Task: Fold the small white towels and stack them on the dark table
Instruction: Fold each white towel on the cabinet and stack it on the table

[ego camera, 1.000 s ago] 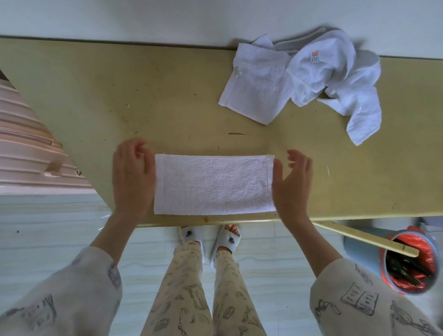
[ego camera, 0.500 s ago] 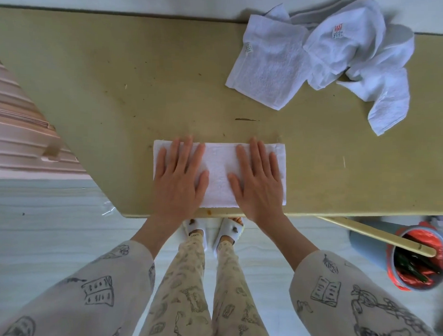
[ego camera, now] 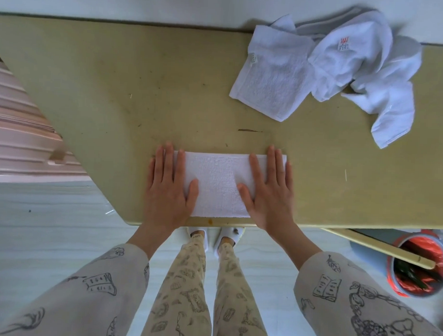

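A small white towel (ego camera: 218, 184), folded into a long rectangle, lies flat near the front edge of the yellowish table (ego camera: 132, 89). My left hand (ego camera: 168, 188) rests palm down on its left end, fingers spread. My right hand (ego camera: 270, 189) presses flat on its right end the same way. Neither hand grips anything. A heap of loose white towels (ego camera: 326, 71) sits crumpled at the far right of the table, one with a red label on top.
A pink ribbed case (ego camera: 23, 140) stands to the left of the table. A round bin with a red liner (ego camera: 418, 265) sits on the floor at the right, with a wooden stick (ego camera: 378, 248) slanting across it. My legs and slippers stand below the table edge.
My hands went from beside the towel's ends onto its middle, then slid outward to its two ends. The view has shifted slightly.
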Available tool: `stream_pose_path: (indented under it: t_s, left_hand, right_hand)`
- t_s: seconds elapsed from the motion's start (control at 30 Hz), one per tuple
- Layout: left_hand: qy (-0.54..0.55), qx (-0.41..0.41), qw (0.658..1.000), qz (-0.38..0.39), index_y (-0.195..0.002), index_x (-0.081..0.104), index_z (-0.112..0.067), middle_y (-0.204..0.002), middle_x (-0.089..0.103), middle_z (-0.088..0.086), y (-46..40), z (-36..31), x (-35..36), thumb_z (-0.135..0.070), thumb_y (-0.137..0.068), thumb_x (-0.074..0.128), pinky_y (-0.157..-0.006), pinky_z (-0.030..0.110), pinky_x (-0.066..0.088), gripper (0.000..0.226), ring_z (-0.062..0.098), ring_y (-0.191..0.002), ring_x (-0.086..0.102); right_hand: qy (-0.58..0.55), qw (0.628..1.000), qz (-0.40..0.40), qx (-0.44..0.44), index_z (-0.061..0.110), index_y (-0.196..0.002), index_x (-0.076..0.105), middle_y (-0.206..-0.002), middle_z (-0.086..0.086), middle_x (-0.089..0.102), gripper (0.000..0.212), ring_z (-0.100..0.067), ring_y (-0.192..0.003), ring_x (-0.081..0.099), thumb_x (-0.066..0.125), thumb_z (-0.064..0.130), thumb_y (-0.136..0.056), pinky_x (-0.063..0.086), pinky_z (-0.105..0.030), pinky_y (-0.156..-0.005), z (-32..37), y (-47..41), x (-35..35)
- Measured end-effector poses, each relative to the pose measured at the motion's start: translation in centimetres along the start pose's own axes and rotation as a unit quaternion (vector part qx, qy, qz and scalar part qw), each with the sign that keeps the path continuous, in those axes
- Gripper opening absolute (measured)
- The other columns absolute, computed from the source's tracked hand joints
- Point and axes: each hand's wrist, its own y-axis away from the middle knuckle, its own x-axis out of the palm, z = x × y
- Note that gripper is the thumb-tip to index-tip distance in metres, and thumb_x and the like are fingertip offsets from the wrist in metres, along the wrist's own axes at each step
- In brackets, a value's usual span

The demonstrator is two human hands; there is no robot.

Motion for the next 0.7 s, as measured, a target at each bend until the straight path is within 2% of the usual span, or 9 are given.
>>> stream_pose_path:
  t_s: [0.1, 0.17, 0.27, 0.33, 0.37, 0.47, 0.57, 0.7]
  left_hand:
    - [0.012, 0.014, 1.0, 0.021, -0.143, 0.02, 0.002, -0.15, 0.02, 0.025, -0.2, 0.1, -0.3, -0.039, -0.093, 0.027, -0.115, 0.044, 0.012, 0.065, 0.035, -0.14, 0.015]
    - [0.074, -0.001, 0.997, 0.017, -0.144, 0.016, 0.001, -0.152, 0.017, 0.021, -0.3, 0.3, -0.8, -0.037, -0.094, 0.022, -0.116, 0.039, 0.008, 0.064, 0.03, -0.141, 0.013]
    - [0.207, -0.131, 0.968, -0.044, -0.143, 0.023, 0.0, -0.15, 0.026, 0.017, 0.5, 0.8, -2.4, -0.029, -0.097, 0.03, -0.115, 0.034, 0.014, 0.055, 0.028, -0.14, 0.019]
    - [0.22, -0.253, 0.936, -0.104, -0.132, 0.041, 0.0, -0.137, 0.04, 0.022, 1.3, 0.9, -3.5, -0.022, -0.096, 0.043, -0.107, 0.04, 0.027, 0.043, 0.035, -0.129, 0.034]
    - [0.213, -0.303, 0.923, -0.106, -0.124, 0.048, 0.0, -0.128, 0.045, 0.022, 1.6, 0.8, -3.8, -0.022, -0.094, 0.047, -0.101, 0.042, 0.031, 0.037, 0.037, -0.121, 0.039]
    - [0.214, -0.363, 0.905, -0.051, -0.111, 0.057, -0.003, -0.119, 0.047, 0.019, 1.8, -0.2, -4.2, -0.03, -0.092, 0.051, -0.096, 0.038, 0.028, 0.034, 0.033, -0.112, 0.038]
    - [0.22, -0.381, 0.898, 0.004, -0.113, 0.057, -0.003, -0.121, 0.044, 0.017, 1.1, -1.2, -4.5, -0.038, -0.089, 0.055, -0.096, 0.036, 0.028, 0.042, 0.032, -0.114, 0.036]
    - [0.237, -0.396, 0.886, 0.043, -0.113, 0.057, -0.005, -0.12, 0.045, 0.014, -0.2, -1.6, -4.7, -0.033, -0.088, 0.056, -0.093, 0.037, 0.033, 0.037, 0.031, -0.112, 0.039]
  right_hand:
    - [0.005, 1.0, 0.017, 0.005, 0.017, -0.146, 0.024, -0.152, -0.024, 0.018, 0.066, -0.033, -0.142, 0.01, 0.021, 0.057, -0.093, 0.011, -0.05, -0.114, 0.0, 0.0, -0.1]
    - [0.013, 1.0, 0.026, 0.002, 0.017, -0.145, 0.025, -0.152, -0.024, 0.02, 0.066, -0.034, -0.142, 0.014, 0.017, 0.058, -0.094, 0.012, -0.052, -0.113, 0.0, -0.2, -0.2]
    - [0.022, 0.999, 0.035, 0.008, 0.02, -0.146, 0.022, -0.153, -0.021, 0.02, 0.069, -0.033, -0.142, 0.017, 0.019, 0.062, -0.091, 0.007, -0.053, -0.113, 0.0, 0.2, -0.8]
    - [0.009, 1.0, 0.024, 0.01, 0.022, -0.147, 0.019, -0.154, -0.018, 0.018, 0.07, -0.032, -0.143, 0.016, 0.023, 0.062, -0.089, 0.002, -0.052, -0.114, 0.5, 0.7, -1.4]
    - [-0.003, 1.0, 0.017, 0.004, 0.022, -0.147, 0.018, -0.155, -0.016, 0.018, 0.07, -0.03, -0.143, 0.015, 0.024, 0.062, -0.09, 0.001, -0.051, -0.114, 0.9, 0.9, -1.7]
    - [-0.022, 0.999, 0.012, -0.048, 0.022, -0.148, 0.017, -0.155, -0.014, 0.02, 0.066, -0.029, -0.143, 0.014, 0.024, 0.058, -0.093, 0.006, -0.054, -0.114, 3.3, 1.3, -1.7]
    - [-0.031, 0.996, 0.023, -0.079, 0.021, -0.147, 0.02, -0.154, -0.012, 0.022, 0.063, -0.029, -0.142, 0.016, 0.026, 0.054, -0.093, 0.011, -0.057, -0.112, 5.4, 1.5, -0.6]
    - [-0.036, 0.996, 0.022, -0.081, 0.021, -0.147, 0.022, -0.155, -0.011, 0.021, 0.06, -0.029, -0.143, 0.014, 0.026, 0.051, -0.095, 0.012, -0.057, -0.112, 5.9, 1.6, 0.7]
